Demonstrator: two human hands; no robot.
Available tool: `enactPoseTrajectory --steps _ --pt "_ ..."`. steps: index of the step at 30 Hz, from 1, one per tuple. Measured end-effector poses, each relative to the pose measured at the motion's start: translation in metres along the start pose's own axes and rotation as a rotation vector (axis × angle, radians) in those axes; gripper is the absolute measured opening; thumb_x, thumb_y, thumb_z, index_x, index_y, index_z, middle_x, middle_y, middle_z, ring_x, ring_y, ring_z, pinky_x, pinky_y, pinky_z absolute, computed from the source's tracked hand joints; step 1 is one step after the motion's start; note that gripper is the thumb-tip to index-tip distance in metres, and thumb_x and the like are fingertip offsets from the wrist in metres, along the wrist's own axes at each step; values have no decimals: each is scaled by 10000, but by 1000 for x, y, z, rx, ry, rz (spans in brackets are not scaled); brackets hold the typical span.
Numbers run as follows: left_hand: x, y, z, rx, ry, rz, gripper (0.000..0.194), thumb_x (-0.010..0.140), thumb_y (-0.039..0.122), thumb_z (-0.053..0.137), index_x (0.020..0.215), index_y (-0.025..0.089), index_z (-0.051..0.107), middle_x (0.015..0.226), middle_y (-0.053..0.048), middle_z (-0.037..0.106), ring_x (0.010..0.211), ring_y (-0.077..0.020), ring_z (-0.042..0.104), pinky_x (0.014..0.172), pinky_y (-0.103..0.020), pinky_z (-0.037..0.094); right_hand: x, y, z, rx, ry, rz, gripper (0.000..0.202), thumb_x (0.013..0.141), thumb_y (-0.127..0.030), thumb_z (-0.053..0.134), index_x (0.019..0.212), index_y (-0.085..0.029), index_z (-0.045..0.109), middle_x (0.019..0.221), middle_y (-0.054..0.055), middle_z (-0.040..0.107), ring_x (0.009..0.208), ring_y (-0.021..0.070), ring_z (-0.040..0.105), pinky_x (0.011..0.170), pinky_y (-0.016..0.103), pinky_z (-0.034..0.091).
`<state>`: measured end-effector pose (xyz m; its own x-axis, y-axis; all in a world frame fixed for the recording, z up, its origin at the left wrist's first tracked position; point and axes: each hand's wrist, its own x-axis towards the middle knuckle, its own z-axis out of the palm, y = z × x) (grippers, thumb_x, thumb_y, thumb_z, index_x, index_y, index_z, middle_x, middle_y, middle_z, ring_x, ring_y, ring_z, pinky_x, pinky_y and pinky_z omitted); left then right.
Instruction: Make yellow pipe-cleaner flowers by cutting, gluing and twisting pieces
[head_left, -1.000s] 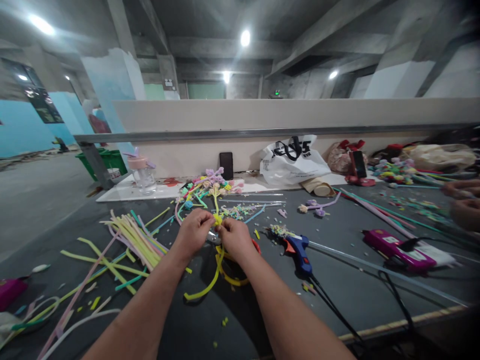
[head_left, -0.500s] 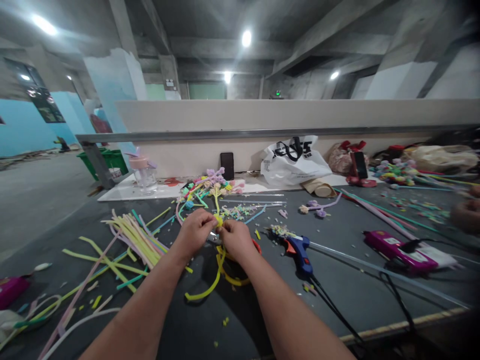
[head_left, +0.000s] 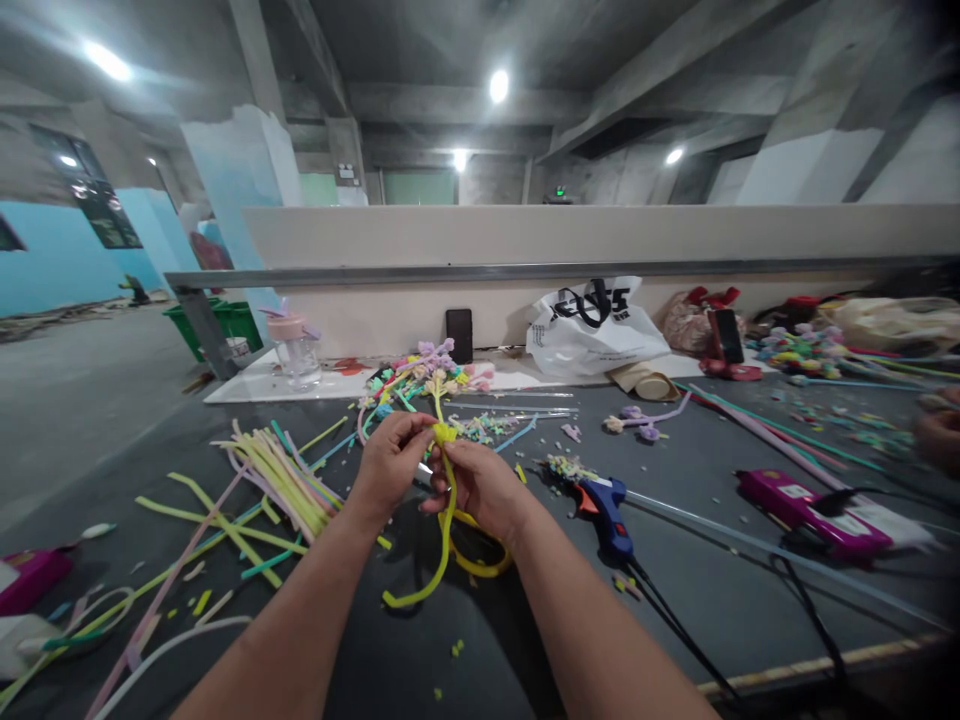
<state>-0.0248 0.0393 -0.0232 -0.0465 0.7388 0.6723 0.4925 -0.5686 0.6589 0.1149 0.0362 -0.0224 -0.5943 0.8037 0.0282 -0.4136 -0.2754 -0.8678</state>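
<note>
A yellow pipe cleaner point(head_left: 442, 560) is bunched into a small knot of loops between my hands, with its long tail curving down toward the table. My left hand point(head_left: 394, 460) pinches the bunched part from the left. From the other side, the thumb and fingers of my right hand point(head_left: 480, 485) close on the same piece. Scissors with a yellow handle point(head_left: 487, 572) show beneath my right hand, a bit of metal blade near its fingers; whether that hand also holds them I cannot tell. Just beyond my fingertips lie finished-looking pipe cleaner flowers point(head_left: 439, 380).
Loose pipe cleaners point(head_left: 281, 480) are heaped at left. A blue glue gun point(head_left: 606, 515) with a cable lies at right, near a magenta device point(head_left: 814, 515). At the back stand a clear cup point(head_left: 296, 355), a phone point(head_left: 459, 335) and a white bag point(head_left: 592, 335). Another person's hand point(head_left: 939, 430) is at far right.
My right hand has turned and its fingers have shifted below the bunched yellow part, which shows more now. The tail hangs from higher up. The whole view has shifted slightly.
</note>
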Motion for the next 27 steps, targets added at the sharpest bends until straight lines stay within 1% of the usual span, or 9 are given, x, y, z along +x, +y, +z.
enactPoseTrajectory --steps 4,7,11,15,21,27 --pt "2 3 -4 60 33 84 106 760 185 538 790 190 639 800 -33 613 792 -152 572 749 -286 459 3 3 -1 30 9 -11 250 673 -368 662 730 -147 559 610 -37 466 480 69 425 496 276 503" --pt "0 5 -5 104 49 148 152 771 177 533 849 204 661 830 -46 628 835 -161 571 775 -295 463 5 5 -1 31 33 -26 241 681 -363 656 710 -148 551 594 -44 462 451 56 400 492 275 505" --pt "-4 3 -2 168 52 203 221 794 179 505 948 205 661 836 -56 636 830 -161 577 773 -296 471 6 7 0 19 82 -53 221 696 -357 636 698 -161 533 561 -58 451 434 54 393 481 265 500" --pt "-5 -1 -1 218 53 227 220 800 177 501 948 198 661 842 -60 653 845 -168 580 792 -310 468 7 10 1 -8 105 -51 230 717 -379 611 698 -168 524 552 -66 440 424 52 391 458 255 489" --pt "-1 -3 -3 238 60 241 182 794 160 510 892 185 662 835 -59 665 846 -162 583 785 -300 474 6 12 0 -47 73 -30 262 719 -416 612 731 -166 536 573 -70 416 443 48 361 459 257 492" --pt "-1 -3 -3 249 33 249 193 804 144 488 901 174 653 848 -65 666 847 -161 587 785 -299 476 7 12 1 -112 90 -43 236 726 -393 598 710 -168 528 551 -75 393 434 52 323 453 262 491"
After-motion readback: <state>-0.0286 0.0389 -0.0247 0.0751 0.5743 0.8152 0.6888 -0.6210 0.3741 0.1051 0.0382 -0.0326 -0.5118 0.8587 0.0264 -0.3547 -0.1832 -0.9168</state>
